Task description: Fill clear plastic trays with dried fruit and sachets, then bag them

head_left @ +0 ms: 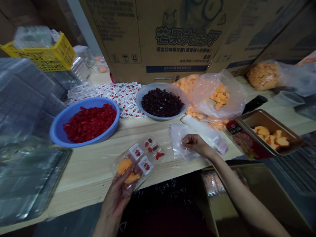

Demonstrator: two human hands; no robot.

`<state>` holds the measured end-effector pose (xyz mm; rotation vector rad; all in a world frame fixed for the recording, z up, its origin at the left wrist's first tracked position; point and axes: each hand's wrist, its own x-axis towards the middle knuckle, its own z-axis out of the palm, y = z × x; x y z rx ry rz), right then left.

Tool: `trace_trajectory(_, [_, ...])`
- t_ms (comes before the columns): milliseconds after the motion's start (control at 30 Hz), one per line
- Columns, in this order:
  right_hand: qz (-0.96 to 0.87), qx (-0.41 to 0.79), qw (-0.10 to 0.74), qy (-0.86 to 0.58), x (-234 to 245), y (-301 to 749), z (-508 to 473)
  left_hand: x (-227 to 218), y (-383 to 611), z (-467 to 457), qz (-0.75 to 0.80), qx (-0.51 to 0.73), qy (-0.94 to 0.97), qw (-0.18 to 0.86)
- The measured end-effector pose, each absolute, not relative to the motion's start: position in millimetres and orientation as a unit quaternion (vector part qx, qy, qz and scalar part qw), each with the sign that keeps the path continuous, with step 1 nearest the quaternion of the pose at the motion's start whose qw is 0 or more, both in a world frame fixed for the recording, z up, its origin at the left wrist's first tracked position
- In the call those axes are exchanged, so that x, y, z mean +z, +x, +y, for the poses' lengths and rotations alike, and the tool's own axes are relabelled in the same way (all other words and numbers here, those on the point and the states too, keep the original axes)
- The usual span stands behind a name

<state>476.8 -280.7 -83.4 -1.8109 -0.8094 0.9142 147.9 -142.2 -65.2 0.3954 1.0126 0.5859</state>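
Note:
My left hand is closed on the near end of a clear plastic tray, tilted over the front of the table. In the tray's compartments lie orange candy pieces under my fingers, two small printed packets, and several red and dark pieces. My right hand has its fingers pinched together over a stack of clear plastic bags. Whether a bag edge is between those fingertips is hard to make out.
Behind stand a blue bowl of red pieces, a bowl of dark pieces, printed packets and bagged orange candy. A tin is at right, stacked clear trays at left. An open carton sits below the table edge.

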Motion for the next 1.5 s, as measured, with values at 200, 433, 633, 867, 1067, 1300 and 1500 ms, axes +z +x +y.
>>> trace_trajectory(200, [-0.309,0.317,0.490,-0.751,-79.9,469.8,-275.5,-45.4,186.1,-154.6,0.410,0.280,0.212,0.842])
trace_trajectory(433, [-0.295,0.313,0.533,-0.729,-86.0,466.1,-276.0,-63.9,232.0,-176.1,0.357,0.302,0.257,0.846])
trace_trajectory(633, [-0.291,0.284,0.545,-0.734,-94.5,467.7,-279.3,-77.4,229.1,-180.4,0.382,0.304,0.267,0.831])
trace_trajectory(867, [-0.303,0.174,0.512,-0.785,-84.0,450.5,-271.8,-65.4,235.8,-205.3,0.392,0.321,0.309,0.805])
trace_trajectory(1067, [-0.320,0.101,0.484,-0.808,-75.4,431.1,-267.9,-68.6,234.1,-223.0,0.385,0.289,0.349,0.804])
trace_trajectory(1300, [-0.360,0.064,0.448,-0.816,-72.5,430.6,-268.2,-78.2,227.4,-214.3,0.351,0.239,0.421,0.801])
trace_trajectory(1500, [-0.392,0.096,0.442,-0.801,-69.6,429.2,-267.3,-75.7,237.1,-210.5,0.352,0.243,0.408,0.807])
